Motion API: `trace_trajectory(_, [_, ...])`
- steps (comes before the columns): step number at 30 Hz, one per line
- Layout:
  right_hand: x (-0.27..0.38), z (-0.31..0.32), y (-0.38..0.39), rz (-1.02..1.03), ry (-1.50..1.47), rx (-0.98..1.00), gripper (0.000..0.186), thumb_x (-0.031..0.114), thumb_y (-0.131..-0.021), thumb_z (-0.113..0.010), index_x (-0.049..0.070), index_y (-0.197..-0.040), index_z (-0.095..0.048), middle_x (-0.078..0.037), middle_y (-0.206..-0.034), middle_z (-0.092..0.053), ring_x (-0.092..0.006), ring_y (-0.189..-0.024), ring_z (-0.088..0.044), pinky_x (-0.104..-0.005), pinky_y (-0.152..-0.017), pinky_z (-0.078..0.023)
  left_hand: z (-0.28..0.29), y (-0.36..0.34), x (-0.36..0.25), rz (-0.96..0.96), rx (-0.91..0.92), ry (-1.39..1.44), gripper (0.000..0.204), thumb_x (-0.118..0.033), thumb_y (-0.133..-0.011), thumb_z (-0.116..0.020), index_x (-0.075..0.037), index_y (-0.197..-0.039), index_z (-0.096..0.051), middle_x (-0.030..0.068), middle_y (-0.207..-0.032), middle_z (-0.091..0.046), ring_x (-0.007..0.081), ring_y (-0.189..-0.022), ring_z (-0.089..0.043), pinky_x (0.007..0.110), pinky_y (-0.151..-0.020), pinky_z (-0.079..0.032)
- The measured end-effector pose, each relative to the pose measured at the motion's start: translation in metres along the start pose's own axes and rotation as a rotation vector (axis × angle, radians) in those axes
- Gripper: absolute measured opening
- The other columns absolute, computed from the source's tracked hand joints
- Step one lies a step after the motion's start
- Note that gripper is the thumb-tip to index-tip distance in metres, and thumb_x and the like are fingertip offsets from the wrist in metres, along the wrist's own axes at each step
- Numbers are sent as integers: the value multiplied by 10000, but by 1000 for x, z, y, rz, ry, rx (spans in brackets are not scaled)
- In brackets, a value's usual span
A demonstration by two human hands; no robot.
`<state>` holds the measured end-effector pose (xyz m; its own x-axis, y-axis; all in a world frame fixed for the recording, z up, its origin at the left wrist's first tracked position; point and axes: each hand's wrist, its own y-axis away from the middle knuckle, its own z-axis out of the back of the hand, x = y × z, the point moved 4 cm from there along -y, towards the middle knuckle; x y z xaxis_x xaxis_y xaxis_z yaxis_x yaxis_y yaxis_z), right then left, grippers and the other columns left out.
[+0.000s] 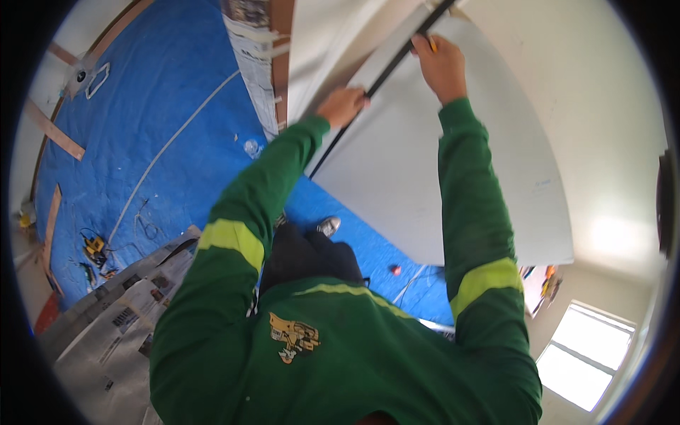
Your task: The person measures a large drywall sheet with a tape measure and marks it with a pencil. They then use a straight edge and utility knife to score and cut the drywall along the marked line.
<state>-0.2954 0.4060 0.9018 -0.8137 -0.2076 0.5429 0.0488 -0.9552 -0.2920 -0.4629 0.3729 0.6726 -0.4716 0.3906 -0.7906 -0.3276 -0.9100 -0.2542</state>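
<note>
A large pale grey board [460,156], looking like drywall, stands upright in front of me. A long black straightedge [391,69] runs slantwise along its left part. My left hand [342,107] is closed on the straightedge at its lower half, fingers at its edge. Higher up, my right hand [442,69] pinches a thin yellow-orange pencil [433,44] beside the straightedge. Most of the pencil is hidden by the fingers, and its tip does not show clearly. Both arms are raised and stretched forward in green sleeves.
Blue sheeting [177,85] covers the floor. A paper-covered post [249,57] stands left of the board. A pale cord [166,149] crosses the sheeting near a yellow power tool [94,248]. Paper-covered surface [117,354] lies at lower left; a window [581,354] is at lower right.
</note>
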Motion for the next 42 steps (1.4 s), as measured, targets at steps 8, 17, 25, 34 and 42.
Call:
trace_trajectory(8, [-26, -24, -15, 172, -161, -180, 369, 299, -992, -655, -26, -821, -626, -308, -856, -665, -539, -858, -640, -577, -736, -513, 29, -54, -12, 92, 261, -44, 311, -276, -1037, -701, 3, -1166, -652, 236, -1019, -730, 412, -967, -699, 487, -864, -523])
trace_trajectory(17, [-20, -23, -42, 229, 54, -267, 317, 260, -1011, -613, -28, -880, -638, -323, -860, -681, -558, -868, -652, -618, -769, -521, 45, -74, -5, 27, 162, -123, 303, -264, -1057, -661, 22, -1086, -566, 266, -952, -709, 499, -906, -674, 542, -812, -507])
trace_trajectory(25, [-20, -46, -44, 118, 87, -280, 313, 265, -1015, -615, -26, -912, -659, -324, -902, -695, -564, -895, -655, -624, -804, -520, 34, -75, 22, -66, 77, -111, 250, -208, -1045, -645, 18, -1123, -571, 265, -1086, -694, 492, -1025, -666, 549, -899, -521])
trace_trajectory(34, [-14, -54, -58, -132, 278, -171, 408, 424, -1023, -656, 30, -964, -744, -241, -945, -763, -463, -908, -725, -562, -829, -574, 23, -86, 55, -186, -31, -81, 274, -133, -977, -699, 6, -1156, -546, 248, -1092, -637, 471, -1052, -635, 548, -914, -513])
trace_trajectory(42, [-4, -59, -11, -307, 111, -157, 509, 453, -1029, -662, -27, -859, -670, -298, -912, -710, -536, -896, -659, -593, -793, -516, 13, -98, 60, -129, 56, -85, 206, -61, -970, -653, 6, -1141, -561, 261, -1119, -659, 498, -1051, -641, 571, -902, -529])
